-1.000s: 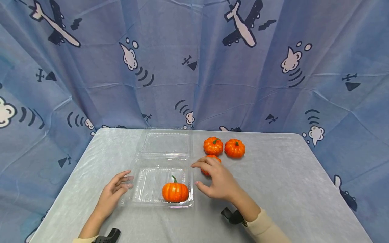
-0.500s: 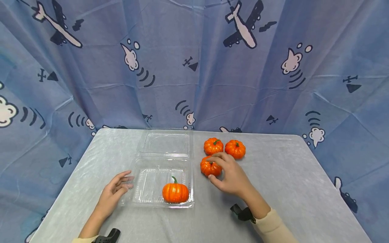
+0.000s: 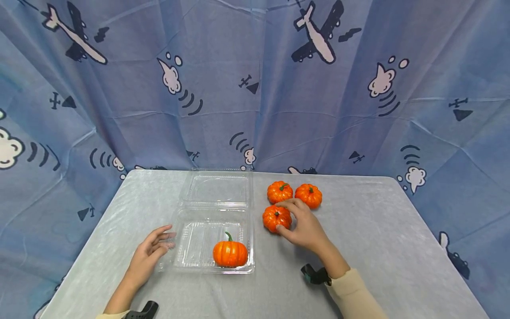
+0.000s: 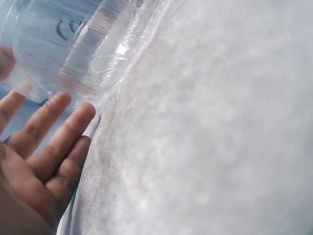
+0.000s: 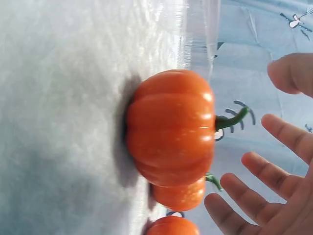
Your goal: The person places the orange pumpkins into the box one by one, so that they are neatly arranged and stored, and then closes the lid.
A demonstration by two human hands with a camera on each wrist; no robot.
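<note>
My right hand (image 3: 304, 227) is over the right side of the nearest small orange pumpkin (image 3: 275, 218), thumb and fingers spread. In the right wrist view that pumpkin (image 5: 171, 128) sits on the table with its green stem pointing up, and the fingers (image 5: 264, 171) are apart from it. Beside the left edge of a clear plastic clamshell box (image 3: 199, 269), my left hand (image 3: 145, 257) has its fingers loosely extended. The left wrist view shows those fingertips (image 4: 85, 113) at the clear wall (image 4: 105, 68); contact is hard to tell. One pumpkin (image 3: 229, 254) lies in the box's front right corner.
Two more pumpkins, one on the left (image 3: 280, 192) and one on the right (image 3: 308, 196), stand behind the nearest one. The box's lid (image 3: 218, 188) lies folded back toward the blue airplane-print curtain (image 3: 255, 88). A pale cloth covers the table (image 3: 378, 230).
My right hand has moved from the box's right edge rightward to the nearest pumpkin, then slightly lower around its right side. The left hand and the pumpkins have not moved.
</note>
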